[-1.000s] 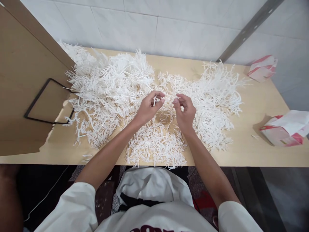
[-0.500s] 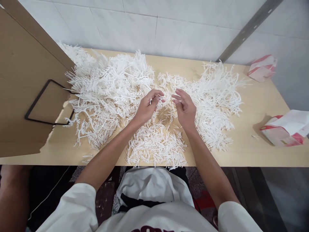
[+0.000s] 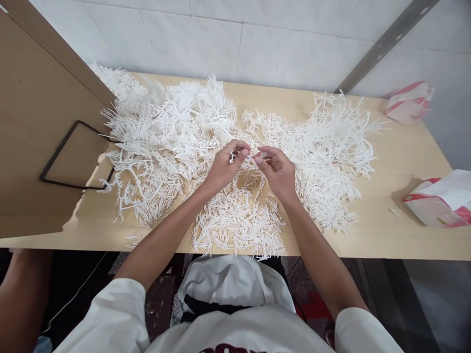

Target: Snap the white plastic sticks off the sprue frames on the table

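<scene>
My left hand [image 3: 228, 164] pinches a small white branched plastic piece [image 3: 231, 157] over the middle of the table. Close beside it, my right hand [image 3: 276, 171] has its thumb and forefinger pinched at small white bits, with thin prongs showing by its fingers. Below both hands lies a pile of short white sticks [image 3: 239, 220]. A large heap of white branched pieces [image 3: 172, 117] spreads to the left, and another heap [image 3: 331, 142] lies to the right.
A cardboard sheet [image 3: 47, 113] with a black wire frame [image 3: 55, 162] stands at the left. Two red-and-white paper packets [image 3: 410, 103] sit on the right of the wooden table [image 3: 397, 162], against a tiled wall. Someone's bare limb shows at lower left.
My hands have come closer together, and the fingers of my right hand have closed into a pinch. The view has shifted slightly, moving the packets right in the picture.
</scene>
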Demonstrator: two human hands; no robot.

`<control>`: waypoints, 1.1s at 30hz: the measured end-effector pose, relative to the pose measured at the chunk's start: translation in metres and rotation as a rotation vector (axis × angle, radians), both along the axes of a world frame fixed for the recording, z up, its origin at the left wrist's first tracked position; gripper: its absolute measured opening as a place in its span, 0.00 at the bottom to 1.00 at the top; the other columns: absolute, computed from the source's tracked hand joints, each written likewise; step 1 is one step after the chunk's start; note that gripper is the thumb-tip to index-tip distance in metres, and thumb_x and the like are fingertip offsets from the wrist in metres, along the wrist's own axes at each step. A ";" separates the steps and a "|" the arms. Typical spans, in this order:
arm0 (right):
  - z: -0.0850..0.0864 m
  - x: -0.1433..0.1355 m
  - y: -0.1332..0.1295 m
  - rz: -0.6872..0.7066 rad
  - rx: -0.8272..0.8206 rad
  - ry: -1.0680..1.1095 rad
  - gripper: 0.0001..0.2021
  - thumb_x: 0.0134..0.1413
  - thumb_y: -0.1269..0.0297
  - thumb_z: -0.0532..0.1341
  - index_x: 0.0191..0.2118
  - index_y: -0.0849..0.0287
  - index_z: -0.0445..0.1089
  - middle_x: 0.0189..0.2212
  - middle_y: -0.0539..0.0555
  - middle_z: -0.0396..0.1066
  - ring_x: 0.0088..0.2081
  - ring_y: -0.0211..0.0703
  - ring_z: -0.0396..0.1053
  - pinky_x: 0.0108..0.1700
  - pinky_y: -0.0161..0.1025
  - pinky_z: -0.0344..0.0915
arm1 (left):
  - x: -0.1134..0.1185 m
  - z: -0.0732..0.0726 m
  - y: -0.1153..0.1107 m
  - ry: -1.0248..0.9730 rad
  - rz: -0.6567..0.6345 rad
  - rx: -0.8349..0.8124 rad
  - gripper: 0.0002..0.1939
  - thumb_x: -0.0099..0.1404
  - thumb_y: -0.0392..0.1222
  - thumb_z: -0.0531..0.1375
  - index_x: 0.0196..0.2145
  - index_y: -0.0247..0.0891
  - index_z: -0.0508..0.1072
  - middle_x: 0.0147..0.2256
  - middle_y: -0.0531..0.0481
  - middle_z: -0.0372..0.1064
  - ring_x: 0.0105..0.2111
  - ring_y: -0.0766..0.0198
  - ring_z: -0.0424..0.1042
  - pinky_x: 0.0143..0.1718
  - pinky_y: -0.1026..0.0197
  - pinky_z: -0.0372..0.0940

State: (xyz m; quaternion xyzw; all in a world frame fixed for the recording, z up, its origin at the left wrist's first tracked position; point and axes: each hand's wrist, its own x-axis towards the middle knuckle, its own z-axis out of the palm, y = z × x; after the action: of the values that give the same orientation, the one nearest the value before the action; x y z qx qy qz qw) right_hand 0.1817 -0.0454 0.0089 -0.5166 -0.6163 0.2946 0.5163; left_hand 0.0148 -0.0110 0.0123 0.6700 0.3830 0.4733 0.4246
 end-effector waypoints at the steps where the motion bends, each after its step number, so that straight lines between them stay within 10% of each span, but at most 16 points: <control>1: -0.001 -0.001 0.000 -0.019 0.018 0.014 0.13 0.54 0.54 0.64 0.45 0.49 0.72 0.39 0.49 0.76 0.35 0.36 0.73 0.38 0.38 0.73 | 0.000 0.001 -0.001 0.007 -0.003 0.005 0.12 0.68 0.50 0.54 0.40 0.40 0.70 0.37 0.50 0.71 0.34 0.70 0.67 0.35 0.66 0.64; 13: 0.006 0.005 -0.001 -0.116 0.062 -0.004 0.15 0.59 0.49 0.57 0.46 0.50 0.69 0.36 0.50 0.72 0.33 0.35 0.71 0.35 0.37 0.68 | 0.002 0.008 -0.009 0.215 -0.136 0.029 0.17 0.68 0.53 0.53 0.35 0.38 0.73 0.32 0.52 0.72 0.31 0.70 0.67 0.35 0.65 0.60; 22: 0.005 0.008 0.000 0.106 -0.020 -0.370 0.23 0.61 0.45 0.52 0.23 0.57 0.52 0.19 0.45 0.52 0.23 0.32 0.51 0.26 0.34 0.50 | 0.003 0.005 -0.011 0.270 -0.275 0.114 0.09 0.69 0.43 0.52 0.34 0.38 0.68 0.28 0.53 0.67 0.27 0.71 0.64 0.30 0.65 0.59; 33: -0.004 -0.001 -0.002 -0.139 0.237 -0.802 0.24 0.67 0.53 0.44 0.20 0.56 0.55 0.18 0.49 0.60 0.22 0.36 0.53 0.29 0.39 0.50 | 0.008 -0.009 -0.014 0.727 0.064 0.376 0.06 0.63 0.42 0.55 0.32 0.39 0.70 0.22 0.52 0.69 0.20 0.67 0.64 0.24 0.62 0.52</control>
State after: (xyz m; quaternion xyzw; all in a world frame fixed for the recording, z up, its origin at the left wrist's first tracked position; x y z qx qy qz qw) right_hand 0.1802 -0.0478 0.0051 -0.5676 -0.7617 -0.0384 0.3101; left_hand 0.0224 -0.0247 0.0029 0.8474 0.4355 0.2804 0.1167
